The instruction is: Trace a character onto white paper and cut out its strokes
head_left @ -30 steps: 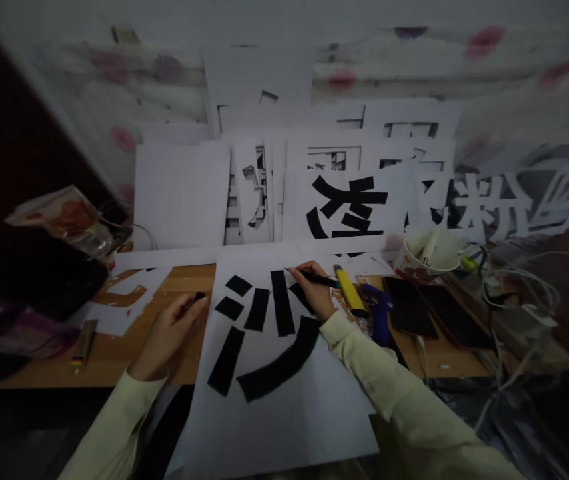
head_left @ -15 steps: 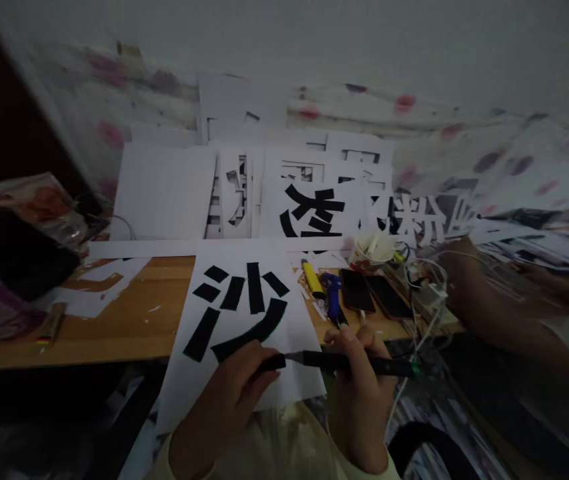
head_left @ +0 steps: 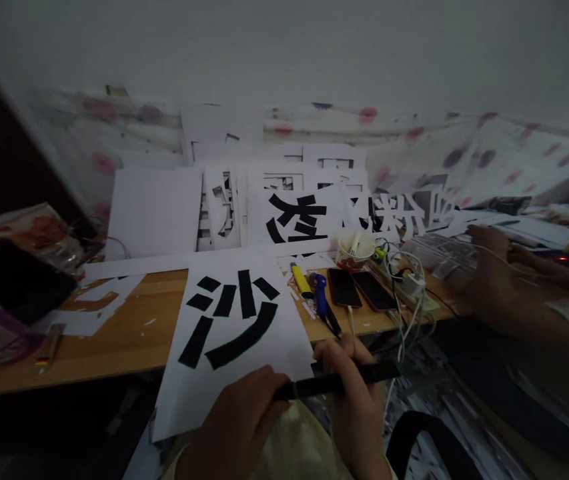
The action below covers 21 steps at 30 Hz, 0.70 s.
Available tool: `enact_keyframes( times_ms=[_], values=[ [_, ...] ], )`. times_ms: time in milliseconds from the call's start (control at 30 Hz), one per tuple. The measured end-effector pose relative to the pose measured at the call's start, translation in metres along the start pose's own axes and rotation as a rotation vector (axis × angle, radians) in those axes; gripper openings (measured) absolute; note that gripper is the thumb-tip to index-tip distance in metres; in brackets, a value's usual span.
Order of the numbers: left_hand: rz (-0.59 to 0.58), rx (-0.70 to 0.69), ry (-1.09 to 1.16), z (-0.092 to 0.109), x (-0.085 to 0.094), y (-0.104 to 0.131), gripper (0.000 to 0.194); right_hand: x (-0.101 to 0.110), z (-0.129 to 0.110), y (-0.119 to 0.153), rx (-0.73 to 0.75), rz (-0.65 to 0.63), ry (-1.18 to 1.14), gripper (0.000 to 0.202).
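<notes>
- While the far left is murky, a plastic bag [head_left: 34, 230] shows there, with a cut-out sheet [head_left: 77, 322] lying to its right on the table [head_left: 129, 357].
- Near the middle, the white sheet [head_left: 194, 390] lies partly on the table and reaches past its near edge toward the person; its bold character [head_left: 247, 293] looks filled in with black, so the inking seems largely done.
- Over the sheet's near end, the left hand [head_left: 244, 417] has its fingers closed round one end of the marker [head_left: 314, 386]; a cap may be tucked in that grip, but the dim light hides it.
- Just beside it, the right hand [head_left: 354, 400] holds the barrel, fingers bent closely about it, the other end sticking out past them.
- Handling the cap end appears to be the step in hand; the next move calls for both hands in line and a straight push or pull, nib off the paper.
- Beyond the right hand lie a yellow cutter [head_left: 301, 280], a blue glue gun [head_left: 320, 293] and a phone [head_left: 344, 288], with a paper cup [head_left: 351, 259] behind.
- Farthest right, a co-worker's hand [head_left: 489, 260] is blurred.
</notes>
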<state>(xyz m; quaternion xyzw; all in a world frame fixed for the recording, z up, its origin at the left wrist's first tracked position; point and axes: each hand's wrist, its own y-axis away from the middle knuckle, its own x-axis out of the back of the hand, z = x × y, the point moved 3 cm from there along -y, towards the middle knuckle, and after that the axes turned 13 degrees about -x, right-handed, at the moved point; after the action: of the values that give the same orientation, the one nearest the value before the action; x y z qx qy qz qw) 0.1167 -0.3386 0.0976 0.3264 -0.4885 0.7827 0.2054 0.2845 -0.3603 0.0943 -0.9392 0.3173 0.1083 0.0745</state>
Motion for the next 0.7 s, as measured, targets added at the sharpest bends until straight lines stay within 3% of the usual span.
enact_keyframes(
  times_ms=[133, 300, 433, 700],
  values=[
    [0.063, -0.041, -0.049, 0.012, -0.002, -0.006, 0.037, 0.001, 0.008, 0.004, 0.029, 0.029, -0.136, 0.046],
    [0.109, -0.092, -0.058, 0.015, 0.0, -0.009, 0.032, -0.002, 0.003, 0.007, 0.067, 0.025, -0.049, 0.044],
    [0.089, -0.045, -0.078, 0.011, -0.001, -0.008, 0.037, -0.006, 0.001, 0.007, 0.11, 0.015, -0.007, 0.044],
    [0.032, -0.019, -0.044, 0.004, -0.018, -0.004, 0.05, 0.01, 0.052, 0.012, -0.122, 0.025, 0.075, 0.043]
  ],
)
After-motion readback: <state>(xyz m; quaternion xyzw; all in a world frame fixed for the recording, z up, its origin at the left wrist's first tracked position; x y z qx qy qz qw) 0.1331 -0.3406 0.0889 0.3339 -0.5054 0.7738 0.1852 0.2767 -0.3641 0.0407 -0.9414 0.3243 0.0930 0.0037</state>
